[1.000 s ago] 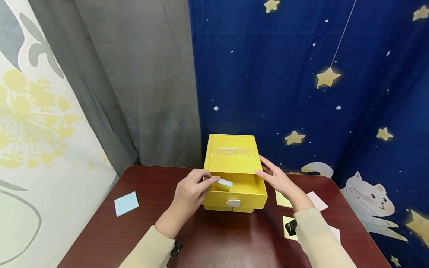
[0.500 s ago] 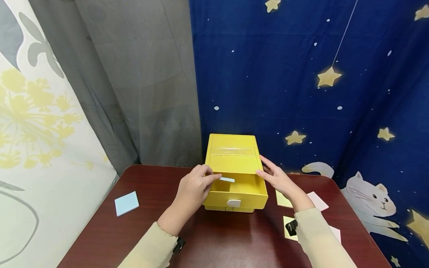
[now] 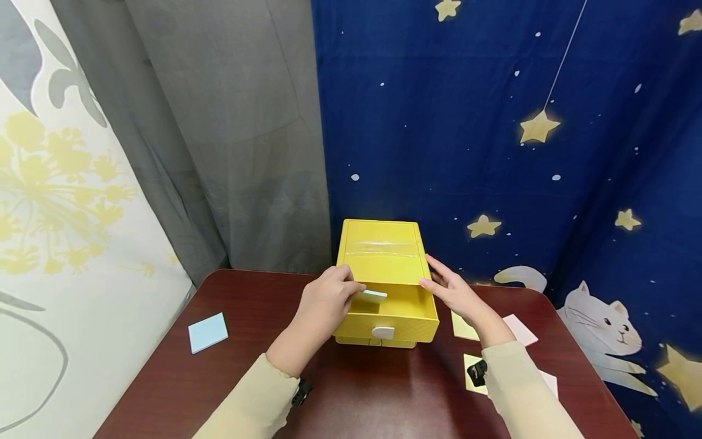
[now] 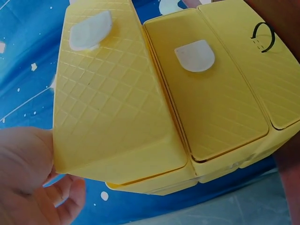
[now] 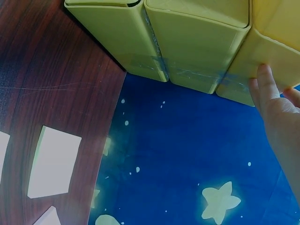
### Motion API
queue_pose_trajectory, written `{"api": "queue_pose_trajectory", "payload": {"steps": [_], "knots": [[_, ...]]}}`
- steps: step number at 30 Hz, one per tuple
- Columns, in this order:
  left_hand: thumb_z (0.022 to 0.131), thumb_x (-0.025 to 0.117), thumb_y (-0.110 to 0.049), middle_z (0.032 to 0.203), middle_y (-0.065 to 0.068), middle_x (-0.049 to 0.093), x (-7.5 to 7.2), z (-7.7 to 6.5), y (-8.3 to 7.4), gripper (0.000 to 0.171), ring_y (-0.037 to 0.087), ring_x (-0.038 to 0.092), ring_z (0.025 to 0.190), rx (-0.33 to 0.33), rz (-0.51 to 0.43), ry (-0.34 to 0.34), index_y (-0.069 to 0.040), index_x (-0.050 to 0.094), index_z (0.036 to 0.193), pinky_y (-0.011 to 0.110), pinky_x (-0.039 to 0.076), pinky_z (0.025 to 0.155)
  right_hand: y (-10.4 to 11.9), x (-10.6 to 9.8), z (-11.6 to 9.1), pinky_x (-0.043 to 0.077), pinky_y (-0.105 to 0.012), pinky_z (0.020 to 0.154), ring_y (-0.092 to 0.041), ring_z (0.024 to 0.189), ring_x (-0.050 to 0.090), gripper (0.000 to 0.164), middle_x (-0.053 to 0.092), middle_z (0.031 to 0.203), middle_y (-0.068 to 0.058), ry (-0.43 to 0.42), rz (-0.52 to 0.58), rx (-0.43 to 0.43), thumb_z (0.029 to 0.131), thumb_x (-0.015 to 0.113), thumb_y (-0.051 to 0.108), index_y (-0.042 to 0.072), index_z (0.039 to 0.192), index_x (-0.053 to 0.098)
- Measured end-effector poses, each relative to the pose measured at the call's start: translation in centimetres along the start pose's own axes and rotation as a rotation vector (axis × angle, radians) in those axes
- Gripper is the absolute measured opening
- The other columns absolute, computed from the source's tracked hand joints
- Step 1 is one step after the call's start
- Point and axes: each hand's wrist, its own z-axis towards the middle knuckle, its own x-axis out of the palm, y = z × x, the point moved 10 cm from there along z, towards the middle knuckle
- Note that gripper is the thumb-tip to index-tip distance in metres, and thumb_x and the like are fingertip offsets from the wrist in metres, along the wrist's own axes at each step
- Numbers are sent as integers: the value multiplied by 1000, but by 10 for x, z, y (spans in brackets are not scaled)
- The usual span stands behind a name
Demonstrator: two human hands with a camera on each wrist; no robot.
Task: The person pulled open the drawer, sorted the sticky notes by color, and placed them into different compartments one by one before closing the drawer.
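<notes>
A yellow drawer cabinet (image 3: 381,235) stands at the back of the table, its top drawer (image 3: 406,330) pulled out. Over the drawer's left part, my left hand (image 3: 326,300) pinches a light blue sticky note pad (image 3: 376,294), seen nearly edge-on. In the left wrist view the left hand (image 4: 33,178) is beside the top drawer's front, and the pad is hidden. My right hand (image 3: 459,300) rests against the cabinet's right side near the drawer opening. The right wrist view shows the right hand (image 5: 283,115) with fingers extended on the yellow side wall.
Another light blue pad (image 3: 208,333) lies on the table at left. Yellow pads (image 3: 463,328) and pink pads (image 3: 521,330) lie at right, partly under the right arm. Below the top drawer are a shut drawer with a white knob (image 4: 196,56) and one with a black loop (image 4: 269,37).
My left hand has shifted slightly right and up with the light blue pad, whose tilt has changed a little. The right hand stays in place.
</notes>
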Motion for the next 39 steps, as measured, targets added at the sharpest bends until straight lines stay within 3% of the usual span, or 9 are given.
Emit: {"api": "queue_pose_trajectory", "payload": {"steps": [8,19,29,39], "knots": [[82,74,-14,73,-7,49,12,5,2,15,7,43,64,-23,8,119,-27,79,87,13,35,46,0,0,0,31,-53,108,-37,141,24,70,9,159,-13,2,1,3,97,54,27,15,153,13],[84,71,-13,81,-7,58,23,9,4,19,9,53,72,-34,-13,278,-30,78,90,18,47,57,0,0,1,31,-53,108,-37,141,24,70,9,159,-13,5,3,0,98,53,27,15,153,13],[83,66,-10,82,-7,58,25,9,7,21,9,51,73,-45,-42,289,-26,77,89,20,47,59,-1,1,0,30,-53,109,-36,141,24,70,9,159,-12,0,14,17,97,54,27,16,153,13],[81,75,-21,87,-8,60,20,6,14,12,8,52,75,-83,-106,231,-24,76,93,21,48,61,0,0,0,30,-52,108,-36,142,23,70,8,159,-12,2,16,13,97,54,27,16,153,13]]}}
